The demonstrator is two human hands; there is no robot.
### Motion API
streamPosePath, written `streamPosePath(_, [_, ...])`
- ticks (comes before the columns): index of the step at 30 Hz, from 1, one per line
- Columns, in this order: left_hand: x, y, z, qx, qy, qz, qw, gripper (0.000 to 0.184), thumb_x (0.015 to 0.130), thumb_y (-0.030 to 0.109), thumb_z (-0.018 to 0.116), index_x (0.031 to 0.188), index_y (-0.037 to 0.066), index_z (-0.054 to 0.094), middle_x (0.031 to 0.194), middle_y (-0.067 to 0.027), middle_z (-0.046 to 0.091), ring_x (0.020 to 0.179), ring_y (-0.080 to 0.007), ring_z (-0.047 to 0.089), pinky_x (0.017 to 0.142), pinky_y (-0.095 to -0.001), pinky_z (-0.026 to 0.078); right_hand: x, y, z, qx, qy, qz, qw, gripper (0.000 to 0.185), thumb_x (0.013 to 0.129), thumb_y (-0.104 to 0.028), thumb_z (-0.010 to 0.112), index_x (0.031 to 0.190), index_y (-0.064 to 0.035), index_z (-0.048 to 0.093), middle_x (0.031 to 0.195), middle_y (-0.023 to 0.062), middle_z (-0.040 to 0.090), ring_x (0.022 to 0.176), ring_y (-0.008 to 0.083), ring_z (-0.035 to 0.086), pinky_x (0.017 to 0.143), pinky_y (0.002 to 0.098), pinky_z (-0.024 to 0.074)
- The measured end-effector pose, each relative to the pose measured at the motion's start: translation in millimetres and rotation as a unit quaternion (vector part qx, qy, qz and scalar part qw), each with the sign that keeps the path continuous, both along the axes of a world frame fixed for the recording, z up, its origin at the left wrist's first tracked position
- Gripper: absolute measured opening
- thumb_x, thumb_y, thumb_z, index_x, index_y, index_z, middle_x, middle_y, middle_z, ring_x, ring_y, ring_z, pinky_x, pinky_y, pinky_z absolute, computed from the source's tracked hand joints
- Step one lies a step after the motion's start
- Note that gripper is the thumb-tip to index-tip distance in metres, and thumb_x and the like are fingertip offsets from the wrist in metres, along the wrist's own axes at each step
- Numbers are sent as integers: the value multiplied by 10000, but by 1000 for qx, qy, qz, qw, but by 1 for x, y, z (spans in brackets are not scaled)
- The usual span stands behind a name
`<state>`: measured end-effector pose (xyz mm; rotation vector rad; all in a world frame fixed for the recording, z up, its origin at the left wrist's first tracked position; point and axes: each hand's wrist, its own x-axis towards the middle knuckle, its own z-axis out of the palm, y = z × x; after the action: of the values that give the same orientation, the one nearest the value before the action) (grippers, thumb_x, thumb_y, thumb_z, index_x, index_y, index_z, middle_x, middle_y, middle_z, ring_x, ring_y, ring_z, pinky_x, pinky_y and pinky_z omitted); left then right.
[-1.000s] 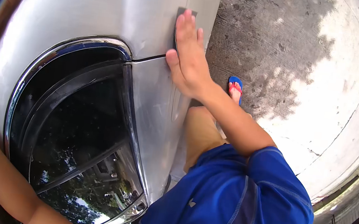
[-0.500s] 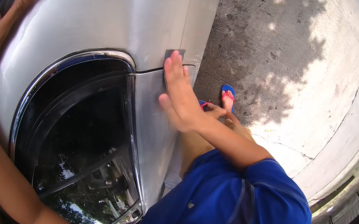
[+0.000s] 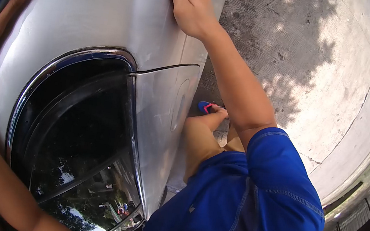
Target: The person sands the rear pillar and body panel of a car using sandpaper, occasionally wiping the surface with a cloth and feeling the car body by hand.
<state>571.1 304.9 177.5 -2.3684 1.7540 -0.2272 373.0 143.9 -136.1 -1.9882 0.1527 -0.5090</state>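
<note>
A silver car with a dull finish fills the left and middle of the view. On its upper side body (image 3: 159, 23) lies my right hand (image 3: 194, 7), palm down, fingers cut off by the top edge. A dark grey sheet that looks like sandpaper showed under these fingers earlier; now it is out of sight, and no sheet lies where it was. At the far left my left hand (image 3: 9, 15) rests along the curved silver roof (image 3: 72, 12), thumb stretched out, other fingers lost in the dark border. Nothing shows in it.
Between my arms is a dark side window (image 3: 88, 103) with chrome trim (image 3: 24, 94). A door panel (image 3: 160, 93) with an oval recess (image 3: 179, 105) adjoins it. A blue sandal (image 3: 203, 106) stands on concrete ground (image 3: 269, 42). Fence-like bars (image 3: 353, 226) are at lower right.
My right hand has slid from the door's edge up the view along the side body. The grey sheet has gone from sight. My left hand has barely moved.
</note>
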Motion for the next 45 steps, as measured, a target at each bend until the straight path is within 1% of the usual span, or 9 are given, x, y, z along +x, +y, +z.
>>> streamPosePath(7, [35, 38, -24, -66, 112, 206, 970, 817, 860, 628, 833, 1286, -53, 689, 1329, -265, 631, 1263, -427, 615, 1079, -518, 495, -7, 1, -7, -23, 23, -7, 999, 838, 1110, -390, 443, 1728, -29, 5, 1802, 241, -53, 1667, 443, -24, 1267, 695, -13])
streamPosePath(12, [24, 14, -9, -76, -45, -41, 995, 830, 852, 643, 839, 1281, -52, 691, 1323, -262, 636, 1263, -421, 617, 1076, -519, 498, -39, 41, -10, 5, 12, -9, 1000, 811, 1121, -427, 382, 1729, -27, 25, 1803, 234, -30, 1663, 451, -24, 1251, 727, 1])
streamPosePath(26, [-32, -12, -10, -2, -36, -5, 999, 855, 841, 681, 831, 1279, -41, 698, 1345, -261, 630, 1289, -417, 604, 1076, -538, 496, 10, -3, -17, -31, -2, -48, 998, 819, 1120, -387, 425, 1718, -8, 14, 1798, 242, 5, 1662, 446, -1, 1231, 763, 25])
streamPosePath(28, [-36, -11, -3, 7, -32, -11, 999, 849, 843, 679, 831, 1276, -40, 701, 1339, -260, 633, 1294, -418, 601, 1075, -537, 498, 54, -63, 4, 133, 108, 54, 984, 783, 1143, -391, 360, 1720, -15, -14, 1804, 226, 22, 1658, 457, 20, 1241, 748, 14])
streamPosePath(30, [-34, -14, 3, 28, -25, -13, 999, 845, 847, 681, 826, 1270, -41, 702, 1333, -258, 636, 1296, -418, 600, 1076, -536, 498, 28, -31, 10, 21, 35, -15, 999, 759, 1124, -392, 384, 1709, -6, 94, 1787, 251, 66, 1655, 457, 40, 1224, 776, 10])
streamPosePath(35, [46, 31, -12, -20, 105, 234, 966, 821, 842, 662, 841, 1265, -28, 708, 1323, -249, 646, 1266, -414, 623, 1075, -536, 501, -12, 35, 3, -27, -31, -57, 997, 695, 1113, -387, 427, 1651, 6, 230, 1748, 252, 190, 1620, 474, 144, 1198, 819, 16])
streamPosePath(36, [39, 34, -18, -32, 100, 238, 966, 821, 841, 664, 841, 1265, -27, 708, 1323, -249, 647, 1266, -414, 623, 1076, -535, 501, 26, -20, 25, -47, 94, 23, 994, 788, 1110, -408, 441, 1714, -21, 114, 1797, 227, 66, 1657, 453, 39, 1203, 807, -22])
streamPosePath(39, [-11, 4, -11, -17, 10, 67, 998, 823, 838, 668, 841, 1265, -23, 710, 1322, -249, 647, 1268, -413, 622, 1078, -533, 501, 21, -14, 34, -49, 84, 16, 995, 826, 1110, -420, 439, 1736, -52, 45, 1813, 206, 8, 1670, 429, -19, 1206, 799, -39])
streamPosePath(45, [-27, -13, -3, -2, -10, 29, 1000, 826, 832, 678, 841, 1265, -14, 715, 1320, -249, 648, 1271, -412, 621, 1082, -527, 501, 0, 31, 24, -70, 30, -19, 997, 785, 1107, -418, 467, 1726, -64, 137, 1809, 200, 69, 1669, 420, 6, 1201, 809, 8])
